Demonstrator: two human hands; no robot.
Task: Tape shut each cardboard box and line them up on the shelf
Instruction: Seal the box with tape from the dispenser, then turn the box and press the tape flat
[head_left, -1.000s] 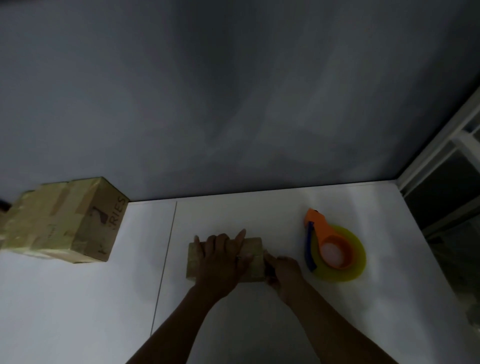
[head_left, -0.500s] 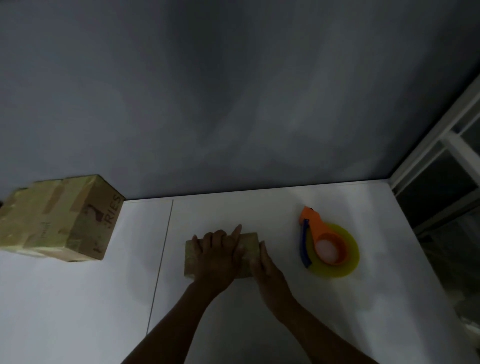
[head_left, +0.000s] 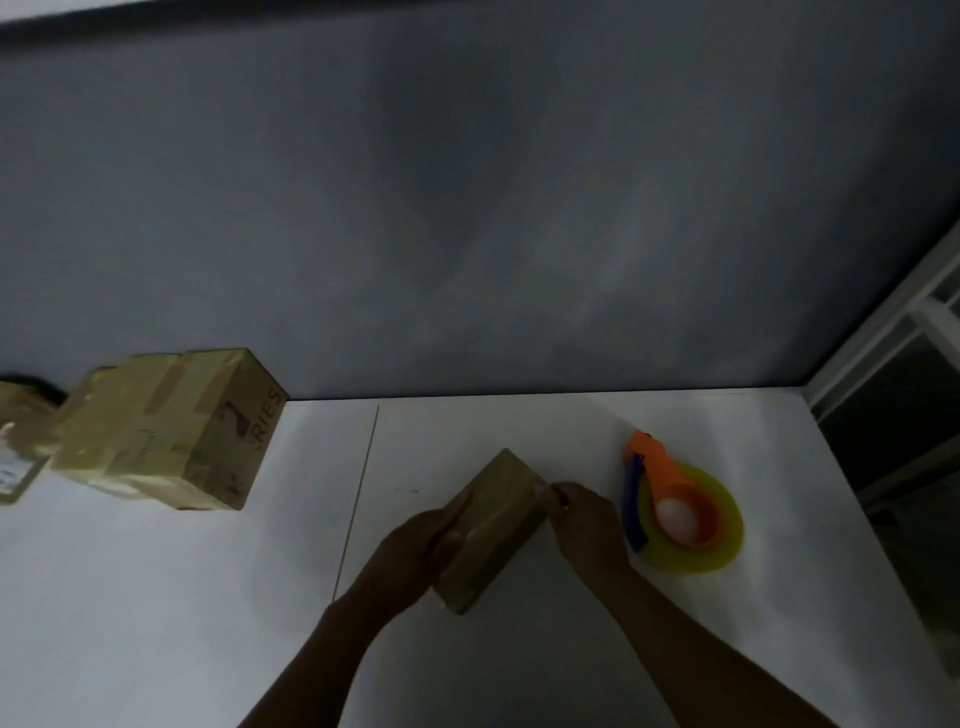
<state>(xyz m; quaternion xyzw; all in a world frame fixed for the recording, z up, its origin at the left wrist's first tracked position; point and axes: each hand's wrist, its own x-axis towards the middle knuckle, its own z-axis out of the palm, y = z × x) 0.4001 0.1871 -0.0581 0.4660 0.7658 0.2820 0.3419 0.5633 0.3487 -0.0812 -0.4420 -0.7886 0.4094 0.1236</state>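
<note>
Left hand (head_left: 415, 551): clasped on the small box's left long side.
Right hand (head_left: 584, 522): fingers pinched at its far right corner.
Small box (head_left: 491, 530): between both hands, turned diagonally on the white shelf (head_left: 208, 597).
Tape dispenser (head_left: 675, 512): just right of the right hand.
Taped box (head_left: 166, 428): well left, by the wall.

Both hands on a small box, white shelf

Left hand (head_left: 415, 551) and right hand (head_left: 584, 519) grip the small cardboard box (head_left: 491, 530) (apparently tilted); tape dispenser (head_left: 675, 509) lies just right.
</note>
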